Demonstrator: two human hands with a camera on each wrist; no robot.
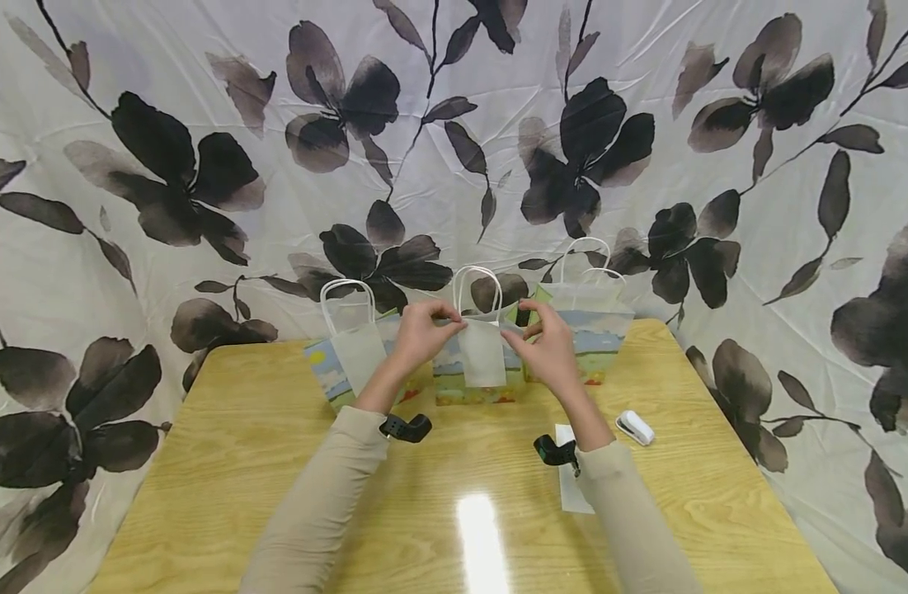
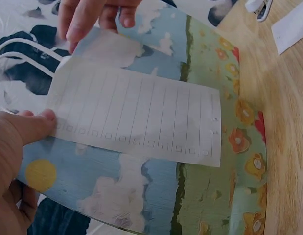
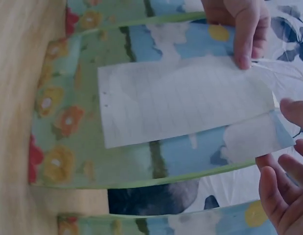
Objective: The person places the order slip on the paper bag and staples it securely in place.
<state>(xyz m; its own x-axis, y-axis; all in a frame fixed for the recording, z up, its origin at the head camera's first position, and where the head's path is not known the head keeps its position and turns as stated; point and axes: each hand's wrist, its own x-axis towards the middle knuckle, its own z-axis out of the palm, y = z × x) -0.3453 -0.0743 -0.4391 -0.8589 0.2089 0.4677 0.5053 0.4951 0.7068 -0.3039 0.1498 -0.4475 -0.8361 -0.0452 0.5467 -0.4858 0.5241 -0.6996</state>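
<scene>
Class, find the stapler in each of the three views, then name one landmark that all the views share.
Head: the stapler is right of centre in the lower half, on the table.
Left wrist: it is at the top edge, right of centre, partly cut off.
Right wrist: not in it.
Shared landmark: the sheet on the front of the middle bag.

Left paper bag (image 1: pixel 320 363), middle paper bag (image 1: pixel 448 363), right paper bag (image 1: pixel 595 326) in a row at rear of surface (image 1: pixel 231 495), backdrop (image 1: pixel 454 157) behind. Sheet (image 1: pixel 355 356) on left bag's front, checklist (image 1: pixel 485 356) on middle bag's. Stapler (image 1: pixel 636 428) front-right of right bag; paper slip (image 1: pixel 574 493) left of stapler.
</scene>
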